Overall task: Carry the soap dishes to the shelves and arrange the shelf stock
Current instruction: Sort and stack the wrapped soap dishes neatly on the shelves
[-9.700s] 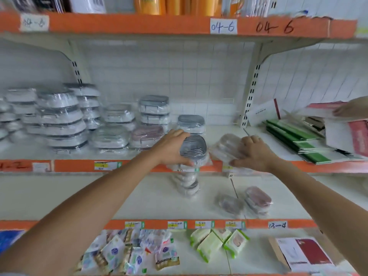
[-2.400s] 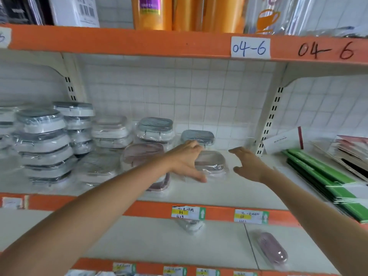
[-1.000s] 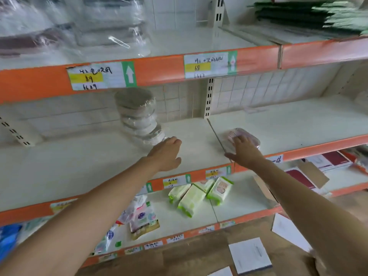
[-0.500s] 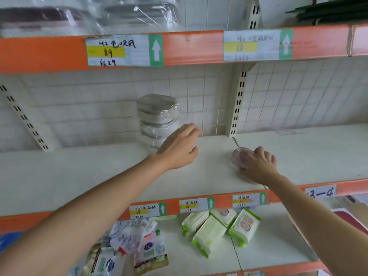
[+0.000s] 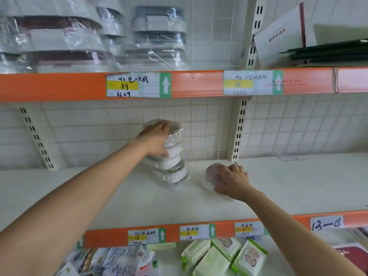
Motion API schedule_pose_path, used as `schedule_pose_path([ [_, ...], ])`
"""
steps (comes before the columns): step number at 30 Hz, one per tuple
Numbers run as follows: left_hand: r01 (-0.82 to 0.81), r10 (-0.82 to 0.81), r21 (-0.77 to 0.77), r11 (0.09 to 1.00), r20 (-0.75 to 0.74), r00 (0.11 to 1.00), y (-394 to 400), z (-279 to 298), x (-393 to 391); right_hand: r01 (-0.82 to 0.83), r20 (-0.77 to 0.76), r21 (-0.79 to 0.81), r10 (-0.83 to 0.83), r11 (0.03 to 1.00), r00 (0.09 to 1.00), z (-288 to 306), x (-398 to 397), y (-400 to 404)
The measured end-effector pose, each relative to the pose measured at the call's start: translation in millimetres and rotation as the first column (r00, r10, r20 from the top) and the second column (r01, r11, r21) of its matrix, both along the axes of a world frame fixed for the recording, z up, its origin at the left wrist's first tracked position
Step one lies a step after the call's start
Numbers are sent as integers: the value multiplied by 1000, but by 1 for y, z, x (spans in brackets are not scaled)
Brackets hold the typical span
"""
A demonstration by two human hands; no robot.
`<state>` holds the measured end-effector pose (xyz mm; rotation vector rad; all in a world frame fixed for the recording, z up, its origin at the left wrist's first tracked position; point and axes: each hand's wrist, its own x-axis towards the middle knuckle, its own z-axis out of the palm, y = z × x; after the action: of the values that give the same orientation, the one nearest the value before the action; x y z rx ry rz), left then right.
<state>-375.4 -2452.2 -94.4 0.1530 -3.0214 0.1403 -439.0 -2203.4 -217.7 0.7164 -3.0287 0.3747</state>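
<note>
**Both hands on soap dishes at the middle shelf**

We have our left hand (image 5: 154,141) wrapped around the upper part of a leaning stack of grey-and-white oval soap dishes in clear plastic wrap (image 5: 171,156): the fingers lie over the top dish and the thumb curls in against the stack's front side. The stack stands on the white middle shelf (image 5: 119,198), tilted so that its top leans left of its base. Our right hand (image 5: 232,181) grips a single pink slotted-lid soap dish in clear wrap (image 5: 214,174), fingers curled over its top and right end, thumb low at its near edge; the dish rests on the same shelf, just beside the stack's base and apart from it.

Behind both, a white slotted upright (image 5: 240,128) runs down the white tiled wall. The orange shelf edge (image 5: 195,83) above carries handwritten price labels with green arrows (image 5: 138,84). On that upper shelf we see more wrapped stacks of grey and pink soap dishes (image 5: 157,36), and to the right a white envelope with a red edge (image 5: 280,34) leaning beside flat dark green folders (image 5: 328,51). Below our arms, the lowest shelf holds green-and-white packs of wet wipes (image 5: 225,255) and a heap of small printed sachets (image 5: 119,259).
</note>
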Motion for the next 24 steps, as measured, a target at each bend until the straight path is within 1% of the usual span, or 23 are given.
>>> schedule_pose_path([
  [3, -3, 1, -26, 1000, -70, 998, 6, -3, 7, -25, -19, 8, 25, 1000, 1000, 6, 8, 6],
  [6, 6, -30, -167, 986, -138, 990, 15, 2, 17, -25, -43, 14, 25, 1000, 999, 16, 16, 13],
  [8, 29, -67, -201, 979, -185, 981, 27, 7, 29, -15, -53, 20, 16, 1000, 998, 25, 23, 17],
  [10, 92, -125, -204, 975, -153, 980, 44, 10, 48, -11, -58, 25, 12, 1000, 998, 36, 37, 22],
  [14, 197, -192, -155, 968, 49, 980, 70, 13, 106, -11, -50, 41, 13, 999, 999, 66, 81, 32],
  [17, 233, -216, -106, 967, 152, 964, 82, 30, 150, -5, -2, 45, 5, 999, 1000, 105, 129, 42],
  [20, 262, -246, -65, 963, 186, 951, 93, 66, 193, -7, 1, 54, 7, 999, 1000, 148, 177, 57],
  [24, 301, -294, -23, 953, 163, 942, 105, 130, 236, -33, -5, 59, 34, 998, 999, 213, 219, 74],
])
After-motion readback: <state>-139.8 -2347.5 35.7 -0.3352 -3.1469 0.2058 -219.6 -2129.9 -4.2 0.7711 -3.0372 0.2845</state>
